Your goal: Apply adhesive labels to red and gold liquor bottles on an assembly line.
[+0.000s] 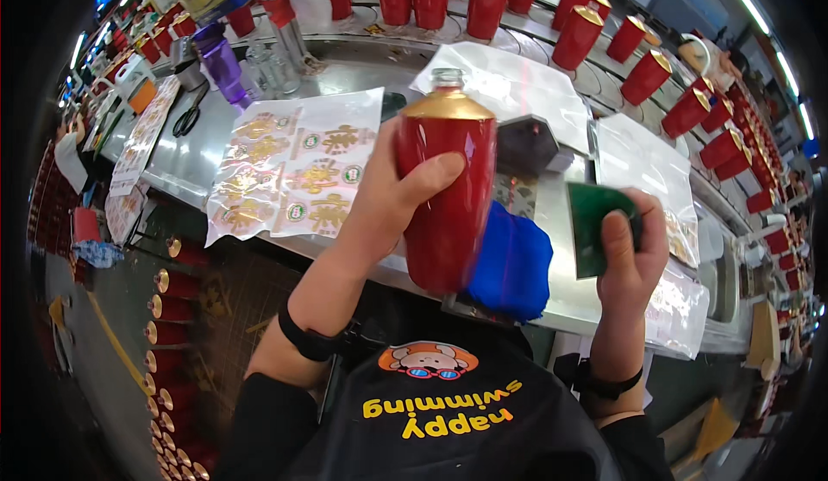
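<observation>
The red bottle [448, 205] is in the middle of the frame, nearly upright, with a golden shoulder and a clear neck at its top. The left hand [388, 192] grasps it around the upper body; the thumb lies across the front side, and the other fingers are mostly hidden behind it. The bottom of the bottle is a little blurred, and I cannot tell if it touches the metal table [565, 296].

At the right of the centre, the right hand [634, 252] pinches a green flat piece [591, 231], with the thumb on the near face. This piece is well apart from the bottle.

A blue cloth [515, 261] lies between the bottle and the right hand, lower in the picture. Above the cloth there is a dark block [528, 143]. To the left of the bottle lies a sticker sheet [319, 166] with golden and green prints, and a white sheet [552, 102] is behind the bottle.

In the upper left are a purple container [220, 63] and a pair of black-handled scissors [187, 119]. Other red bottles [486, 5] stand along the upper edge, and floor bottles [177, 283] with golden tops form a line in the lower left.
</observation>
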